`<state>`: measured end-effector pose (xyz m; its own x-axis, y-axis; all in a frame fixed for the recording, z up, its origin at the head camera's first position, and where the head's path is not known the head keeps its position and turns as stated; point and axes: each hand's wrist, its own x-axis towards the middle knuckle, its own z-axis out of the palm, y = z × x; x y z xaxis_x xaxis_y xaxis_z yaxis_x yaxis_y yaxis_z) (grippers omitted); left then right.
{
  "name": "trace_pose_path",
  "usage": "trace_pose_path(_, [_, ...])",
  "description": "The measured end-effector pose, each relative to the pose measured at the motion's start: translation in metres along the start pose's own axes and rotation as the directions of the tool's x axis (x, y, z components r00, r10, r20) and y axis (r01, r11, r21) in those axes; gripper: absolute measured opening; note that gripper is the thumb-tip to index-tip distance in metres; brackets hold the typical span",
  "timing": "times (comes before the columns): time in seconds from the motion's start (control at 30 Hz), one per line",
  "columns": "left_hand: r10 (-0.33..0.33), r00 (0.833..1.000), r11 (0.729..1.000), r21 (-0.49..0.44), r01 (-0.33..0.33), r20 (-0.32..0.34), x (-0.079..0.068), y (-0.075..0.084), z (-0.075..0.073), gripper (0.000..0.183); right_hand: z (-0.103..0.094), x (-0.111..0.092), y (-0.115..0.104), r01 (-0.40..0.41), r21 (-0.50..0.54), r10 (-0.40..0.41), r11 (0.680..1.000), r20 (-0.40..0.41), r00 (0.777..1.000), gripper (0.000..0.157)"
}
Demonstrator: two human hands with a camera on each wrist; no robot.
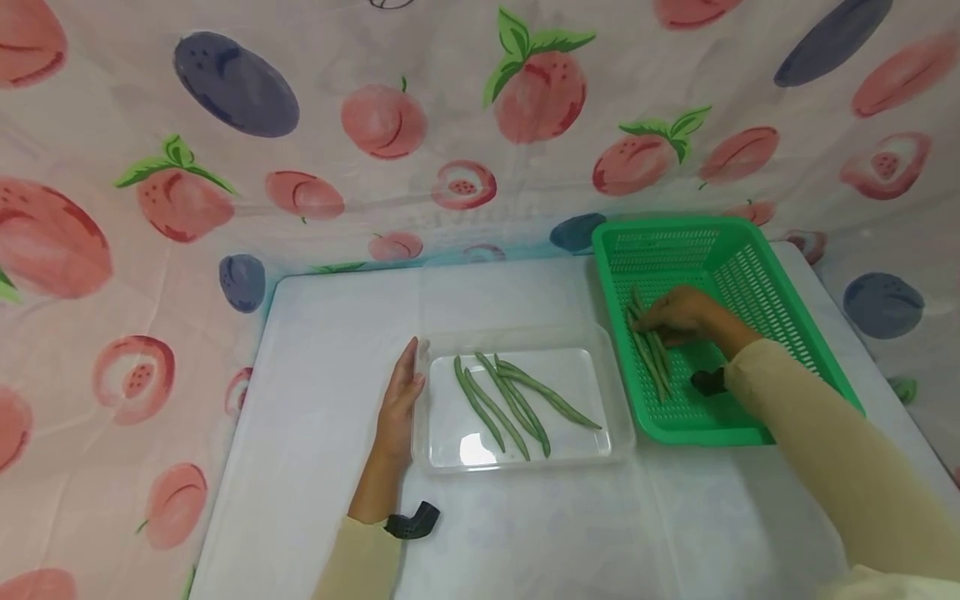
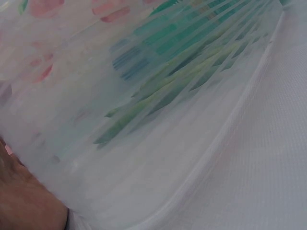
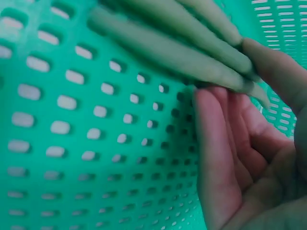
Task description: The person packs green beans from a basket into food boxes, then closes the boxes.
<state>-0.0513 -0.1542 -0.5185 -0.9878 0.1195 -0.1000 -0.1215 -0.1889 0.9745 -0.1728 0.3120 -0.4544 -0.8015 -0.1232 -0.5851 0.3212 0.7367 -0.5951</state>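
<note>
My left hand (image 1: 396, 408) rests along the left side of a clear plastic container (image 1: 517, 468), its fingers straight against the wall. Several green beans (image 1: 553, 395) lie spread on the container's floor. In the left wrist view they show blurred through the ribbed wall (image 2: 144, 187). Inside a green basket (image 1: 746, 275), my right hand (image 1: 681, 315) pinches a few green beans (image 1: 648, 362) near the basket's left wall. Close up in the right wrist view, the thumb (image 3: 273, 67) lies over the ends of the beans (image 3: 177, 52), with the fingers beneath.
The basket stands directly to the right of the container, both on a white-covered table (image 1: 330, 333). A fruit-printed cloth (image 1: 315, 100) hangs behind and at the sides. Dark wrist devices (image 1: 412, 522) sit on both wrists.
</note>
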Motion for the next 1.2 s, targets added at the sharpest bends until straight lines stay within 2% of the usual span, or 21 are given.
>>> trace_pose_path(0.13, [0.000, 1.000, 1.000, 0.003, 0.000, 0.000, 0.000, 0.002, 0.001, 0.057, -0.002, -0.005, 0.004, 0.004, -0.013, -0.003, 1.000, 0.055, 0.999, 0.033])
trace_pose_path(0.27, [0.005, 1.000, 1.000, 0.005, -0.005, 0.003, 0.000, 0.004, 0.001, 0.058, -0.005, -0.008, 0.010, -0.008, -0.006, 0.008, 1.000, 0.085, 0.996, 0.032])
trace_pose_path(0.47, [-0.005, 1.000, 1.000, 0.000, 0.005, 0.001, -0.001, 0.003, 0.000, 0.057, -0.011, -0.016, 0.013, 0.008, 0.040, -0.011, 0.999, 0.067, 0.998, 0.051])
trace_pose_path(0.73, [0.007, 1.000, 1.000, -0.022, -0.007, 0.006, -0.002, 0.004, 0.000, 0.057, -0.020, -0.029, 0.001, 0.035, 0.080, -0.041, 0.996, 0.065, 0.997, 0.071])
trace_pose_path(1.2, [-0.001, 1.000, 1.000, -0.005, 0.001, 0.007, -0.002, 0.003, 0.002, 0.058, -0.018, -0.060, -0.029, 0.103, 0.147, -0.109, 0.984, 0.035, 0.993, 0.080])
